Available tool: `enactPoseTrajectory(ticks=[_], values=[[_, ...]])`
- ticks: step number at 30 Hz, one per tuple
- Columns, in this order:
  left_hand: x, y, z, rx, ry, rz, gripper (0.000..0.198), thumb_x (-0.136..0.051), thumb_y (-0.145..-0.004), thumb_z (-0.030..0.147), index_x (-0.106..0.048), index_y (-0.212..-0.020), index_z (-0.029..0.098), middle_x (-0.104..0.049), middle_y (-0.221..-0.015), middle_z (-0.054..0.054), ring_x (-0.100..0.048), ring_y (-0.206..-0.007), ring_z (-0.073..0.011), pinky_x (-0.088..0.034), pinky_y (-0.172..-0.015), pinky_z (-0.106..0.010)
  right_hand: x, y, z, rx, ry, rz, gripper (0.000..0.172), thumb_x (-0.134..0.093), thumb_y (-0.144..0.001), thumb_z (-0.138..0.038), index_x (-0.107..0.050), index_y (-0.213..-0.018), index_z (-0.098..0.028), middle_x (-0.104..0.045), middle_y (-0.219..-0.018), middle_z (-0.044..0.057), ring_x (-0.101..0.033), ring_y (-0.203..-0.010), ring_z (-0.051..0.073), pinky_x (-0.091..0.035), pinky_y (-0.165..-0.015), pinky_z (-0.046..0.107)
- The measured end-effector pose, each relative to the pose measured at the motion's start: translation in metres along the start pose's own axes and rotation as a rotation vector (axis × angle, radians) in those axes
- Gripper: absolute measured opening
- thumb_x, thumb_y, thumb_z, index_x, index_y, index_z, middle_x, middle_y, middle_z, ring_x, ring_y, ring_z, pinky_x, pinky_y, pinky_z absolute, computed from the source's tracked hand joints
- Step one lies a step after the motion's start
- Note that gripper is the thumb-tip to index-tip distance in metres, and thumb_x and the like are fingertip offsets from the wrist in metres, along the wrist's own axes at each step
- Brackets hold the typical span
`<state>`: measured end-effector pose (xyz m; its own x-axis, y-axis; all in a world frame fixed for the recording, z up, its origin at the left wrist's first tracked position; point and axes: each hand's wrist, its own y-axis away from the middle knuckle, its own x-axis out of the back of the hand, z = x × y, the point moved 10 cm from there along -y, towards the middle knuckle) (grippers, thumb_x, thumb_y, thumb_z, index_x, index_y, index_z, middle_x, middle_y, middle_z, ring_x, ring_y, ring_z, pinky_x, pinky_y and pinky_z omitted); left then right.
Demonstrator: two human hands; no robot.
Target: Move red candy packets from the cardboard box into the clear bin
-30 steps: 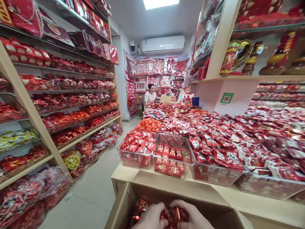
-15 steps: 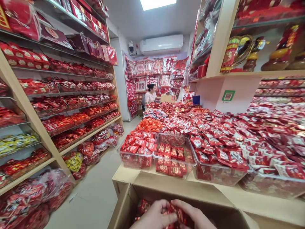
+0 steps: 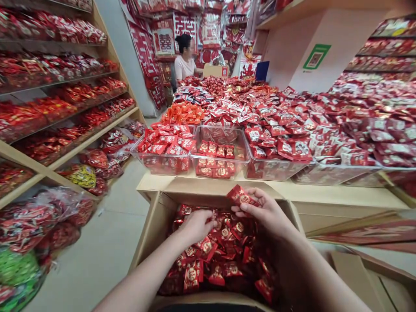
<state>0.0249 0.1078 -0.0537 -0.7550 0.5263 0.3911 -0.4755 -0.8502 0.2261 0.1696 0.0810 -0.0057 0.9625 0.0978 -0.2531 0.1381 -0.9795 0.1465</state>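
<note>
My right hand (image 3: 267,211) is raised at the far right side of an open cardboard box (image 3: 147,234), its fingers closed round a red wrapped candy (image 3: 239,196) with gold print. My left hand (image 3: 199,224) reaches into the box, thumb and fingers pinched together just above the candies. Whatever lies between those fingertips is too small to make out. Below both hands, a loose heap of the same red and gold candies (image 3: 205,247) covers the bottom of the box.
Behind the box, clear plastic bins stand on a wooden counter (image 3: 156,184); one bin (image 3: 221,162) holds similar candies in rows. Shelves (image 3: 65,167) of red packets line the left, with filled bags (image 3: 35,221) on the floor. A person (image 3: 185,63) sits far back.
The view has tilted down, showing more of the box. My hands, formerly close together over candies, have parted; the right now holds a candy up near the box's far edge.
</note>
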Motion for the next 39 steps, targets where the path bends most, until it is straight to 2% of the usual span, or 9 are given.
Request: enactPoseTrajectory(ticks=[6,10,13,17,20,25,29,36,39], values=[[-0.016,0.004,0.033,-0.146,0.192,-0.106,0.039,-0.048,-0.077,0.033,-0.047,-0.114,0.019,-0.061,-0.093,-0.005,-0.055,-0.079,-0.0158,-0.042,-0.067,-0.027,-0.012,-0.003,0.02,-0.052,0.196,-0.084,0.022,-0.059,-0.07,-0.033,-0.048,-0.078,-0.015,-0.061,-0.068,0.001,-0.06,-0.062,0.012,-0.05,-0.059,0.027],[-0.003,0.003,0.05,-0.258,0.242,-0.023,0.024,-0.052,-0.075,0.03,-0.063,-0.091,0.015,-0.061,-0.088,-0.005,-0.056,-0.076,-0.0158,-0.044,-0.067,-0.027,-0.023,-0.002,0.024,0.001,0.353,-0.116,0.021,-0.053,-0.074,-0.035,-0.057,-0.081,-0.016,-0.062,-0.07,0.001,-0.058,-0.061,0.012,-0.048,-0.056,0.025],[0.001,0.001,0.045,-0.227,0.332,0.02,0.022,-0.054,-0.074,0.03,-0.064,-0.085,0.013,-0.061,-0.081,-0.004,-0.056,-0.066,-0.0129,-0.045,-0.062,-0.026,-0.022,-0.004,0.019,0.082,0.397,-0.049,0.02,-0.053,-0.074,-0.035,-0.06,-0.084,-0.018,-0.064,-0.074,0.002,-0.06,-0.066,0.014,-0.049,-0.059,0.028],[-0.008,0.002,0.035,-0.106,0.729,0.001,0.03,-0.058,-0.072,0.028,-0.054,-0.1,0.018,-0.06,-0.089,-0.002,-0.058,-0.073,-0.0125,-0.046,-0.065,-0.026,-0.02,0.004,-0.016,0.435,0.698,0.128,0.017,-0.053,-0.074,-0.026,-0.062,-0.089,-0.022,-0.062,-0.093,0.005,-0.057,-0.087,0.018,-0.045,-0.08,0.033],[-0.018,0.003,0.033,-0.037,0.919,-0.032,0.031,-0.059,-0.072,0.027,-0.051,-0.1,0.019,-0.061,-0.087,-0.001,-0.06,-0.069,-0.0103,-0.046,-0.064,-0.024,-0.038,0.013,-0.028,0.595,0.843,0.056,0.025,-0.049,-0.076,-0.019,-0.06,-0.098,-0.025,-0.055,-0.108,0.005,-0.049,-0.102,0.018,-0.04,-0.088,0.035],[-0.003,0.005,0.035,-0.101,0.846,0.114,0.033,-0.062,-0.069,0.022,-0.052,-0.1,0.015,-0.064,-0.08,-0.002,-0.06,-0.065,-0.0097,-0.047,-0.058,-0.02,-0.03,0.01,-0.02,0.423,0.481,0.048,0.043,-0.053,-0.074,-0.023,-0.042,-0.116,-0.024,-0.04,-0.125,0.008,-0.043,-0.11,0.02,-0.041,-0.088,0.036],[0.004,0.007,0.046,-0.201,0.79,0.126,0.053,-0.062,-0.068,0.018,-0.039,-0.115,0.019,-0.064,-0.082,-0.002,-0.061,-0.073,-0.0129,-0.05,-0.067,-0.026,-0.017,-0.001,0.002,0.203,0.204,0.088,0.039,-0.057,-0.072,-0.031,-0.043,-0.107,-0.022,-0.057,-0.096,0.006,-0.057,-0.085,0.015,-0.049,-0.074,0.031],[-0.002,0.007,0.038,-0.153,0.734,0.131,0.022,-0.063,-0.068,0.021,-0.051,-0.084,0.013,-0.063,-0.08,-0.003,-0.06,-0.075,-0.0142,-0.049,-0.071,-0.03,-0.011,-0.001,0.011,0.13,0.141,0.122,0.029,-0.057,-0.072,-0.032,-0.047,-0.096,-0.019,-0.059,-0.077,0.001,-0.056,-0.061,0.01,-0.048,-0.059,0.026],[-0.001,0.009,0.039,-0.16,0.748,0.132,0.021,-0.061,-0.069,0.023,-0.048,-0.083,0.015,-0.061,-0.075,-0.001,-0.061,-0.068,-0.0124,-0.048,-0.067,-0.028,-0.005,-0.003,-0.023,0.19,0.325,0.162,0.019,-0.054,-0.074,-0.033,-0.054,-0.083,-0.017,-0.058,-0.068,0.001,-0.054,-0.055,0.01,-0.047,-0.055,0.025]])
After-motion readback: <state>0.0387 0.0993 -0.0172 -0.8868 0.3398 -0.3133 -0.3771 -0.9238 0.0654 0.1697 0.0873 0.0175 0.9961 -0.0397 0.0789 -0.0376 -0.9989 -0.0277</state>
